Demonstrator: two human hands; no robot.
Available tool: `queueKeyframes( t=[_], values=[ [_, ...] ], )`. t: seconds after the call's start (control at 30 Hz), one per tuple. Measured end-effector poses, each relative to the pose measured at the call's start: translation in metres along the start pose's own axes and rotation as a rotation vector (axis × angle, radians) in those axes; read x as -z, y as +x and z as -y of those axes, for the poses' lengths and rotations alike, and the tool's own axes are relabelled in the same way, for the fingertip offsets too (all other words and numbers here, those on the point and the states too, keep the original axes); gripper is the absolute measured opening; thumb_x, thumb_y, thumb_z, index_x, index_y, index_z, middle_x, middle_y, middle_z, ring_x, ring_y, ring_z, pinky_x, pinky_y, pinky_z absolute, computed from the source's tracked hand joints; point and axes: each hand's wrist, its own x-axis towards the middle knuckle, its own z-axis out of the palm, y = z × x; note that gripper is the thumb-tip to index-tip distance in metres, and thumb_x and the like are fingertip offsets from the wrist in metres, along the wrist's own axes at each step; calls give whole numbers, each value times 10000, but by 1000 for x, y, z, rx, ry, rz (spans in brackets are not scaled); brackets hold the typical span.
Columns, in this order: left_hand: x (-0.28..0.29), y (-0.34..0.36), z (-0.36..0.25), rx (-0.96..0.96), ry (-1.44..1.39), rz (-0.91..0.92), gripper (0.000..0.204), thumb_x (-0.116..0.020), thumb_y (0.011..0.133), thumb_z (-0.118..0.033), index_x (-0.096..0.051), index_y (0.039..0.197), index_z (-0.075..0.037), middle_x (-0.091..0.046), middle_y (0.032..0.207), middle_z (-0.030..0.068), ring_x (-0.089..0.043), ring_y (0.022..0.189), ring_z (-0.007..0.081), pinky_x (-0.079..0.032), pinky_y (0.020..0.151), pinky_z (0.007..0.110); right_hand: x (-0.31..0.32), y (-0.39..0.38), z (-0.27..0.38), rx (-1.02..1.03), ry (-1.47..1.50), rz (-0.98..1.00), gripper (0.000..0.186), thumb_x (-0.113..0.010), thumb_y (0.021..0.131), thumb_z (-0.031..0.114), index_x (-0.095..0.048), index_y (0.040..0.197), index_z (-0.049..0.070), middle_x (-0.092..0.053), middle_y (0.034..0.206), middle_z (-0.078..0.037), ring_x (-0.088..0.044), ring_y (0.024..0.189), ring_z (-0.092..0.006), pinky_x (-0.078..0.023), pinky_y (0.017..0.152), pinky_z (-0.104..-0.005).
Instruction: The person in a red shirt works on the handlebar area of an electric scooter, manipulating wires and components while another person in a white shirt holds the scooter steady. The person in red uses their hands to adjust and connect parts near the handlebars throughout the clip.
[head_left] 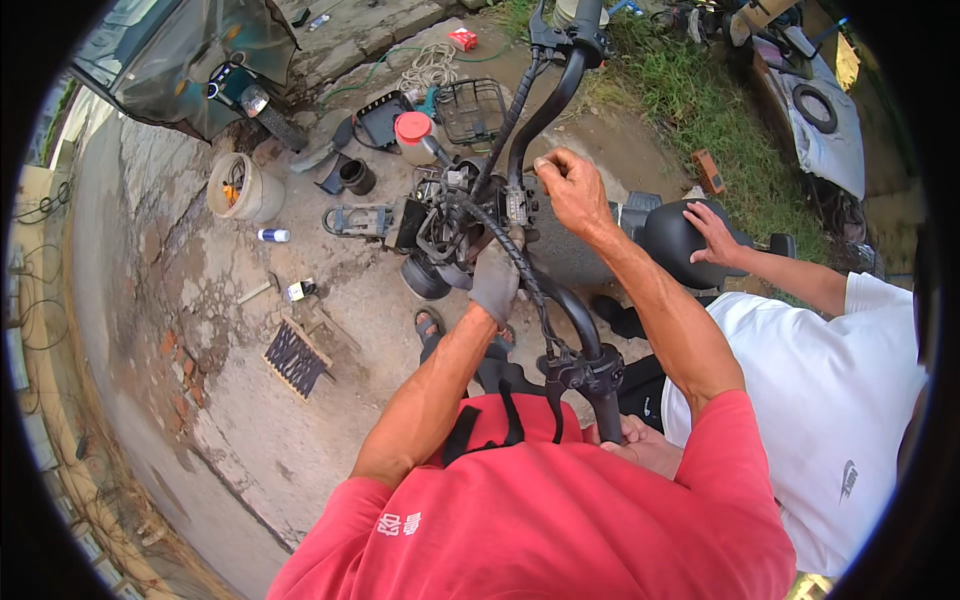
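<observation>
My left hand (pixel 492 278), in a grey glove, reaches into the scooter's exposed front assembly (pixel 455 195) below the cables; its fingertips are hidden there. My bare right hand (pixel 572 195) is raised just right of the curved black handlebar (pixel 540 110), thumb and forefinger pinched; anything between them is too small to make out. The handlebar runs lengthwise toward me, cables taped along it, its near grip (pixel 605 410) by my waist. A co-worker's hand (pixel 625 432) holds that grip, and the other (pixel 705 230) rests on the black seat (pixel 672 245).
The co-worker in white (pixel 800 390) stands close at my right. Around lie a white bucket (pixel 260 195), red-lidded container (pixel 418 145), metal basket (pixel 470 110), blue-and-white bottle (pixel 274 235), hammer (pixel 255 290) and woven stool (pixel 298 355). Grass (pixel 680 110) and a covered pile (pixel 820 140) are at upper right.
</observation>
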Motion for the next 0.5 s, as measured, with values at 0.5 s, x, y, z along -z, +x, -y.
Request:
queueKeyframes(
  t=[0.5],
  values=[
    [10, 12, 10, 15, 69, 7, 377, -596, 1081, -428, -632, 1148, -59, -683, 842, 41, -688, 635, 160, -538, 532, 275, 12, -20, -12, 508, -228, 391, 234, -633, 976, 265, -711, 1002, 46, -692, 990, -121, -646, 1008, -348, -480, 911, -475]
  ],
)
